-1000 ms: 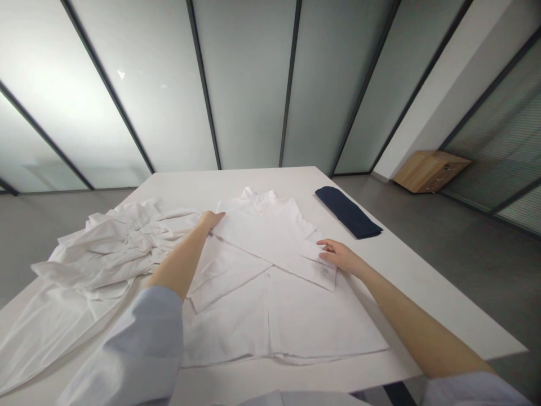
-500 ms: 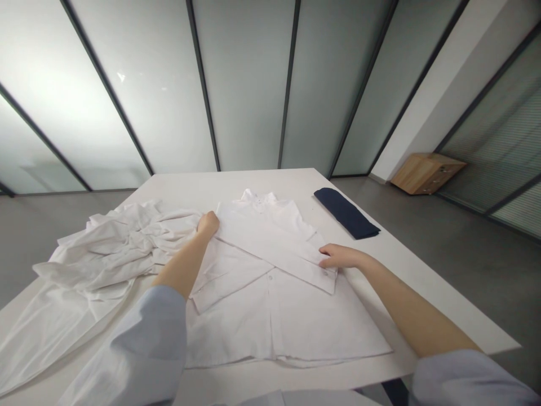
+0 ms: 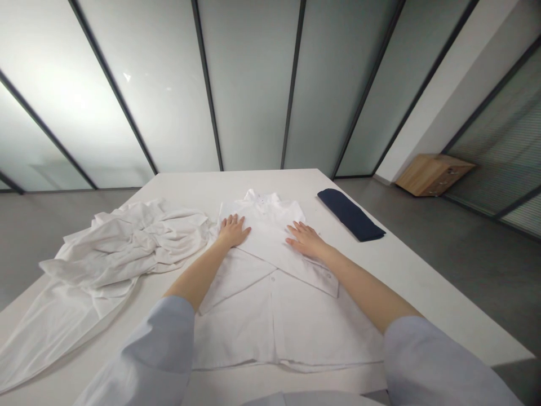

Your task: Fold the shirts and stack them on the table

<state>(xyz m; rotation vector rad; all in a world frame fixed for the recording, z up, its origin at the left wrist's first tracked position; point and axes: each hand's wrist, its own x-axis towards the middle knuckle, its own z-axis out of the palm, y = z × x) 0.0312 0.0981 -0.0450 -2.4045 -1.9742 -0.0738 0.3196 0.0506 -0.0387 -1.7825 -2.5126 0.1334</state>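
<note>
A white button-up shirt (image 3: 313,332) lies flat on the table in front of me, collar at the far end, hem towards me. Its two sleeves are laid crosswise over the chest, one on top of the other. My left hand (image 3: 234,231) rests with fingers spread on the left upper part of the shirt. On the right upper part, my right hand (image 3: 307,239) lies flat with fingers stretched out. Neither hand grips anything. Both forearms partly cover the shirt's sides.
A crumpled heap of white cloth (image 3: 127,242) covers the left side of the white table (image 3: 422,293). A folded dark navy cloth (image 3: 350,214) lies near the right edge. Beyond stand frosted glass panels (image 3: 249,84) and a wooden cabinet (image 3: 433,173) on the floor.
My left hand has let go of the shirt's left edge and moved inward onto the chest. My right hand has left the cuff and moved up and inward, now lying flat.
</note>
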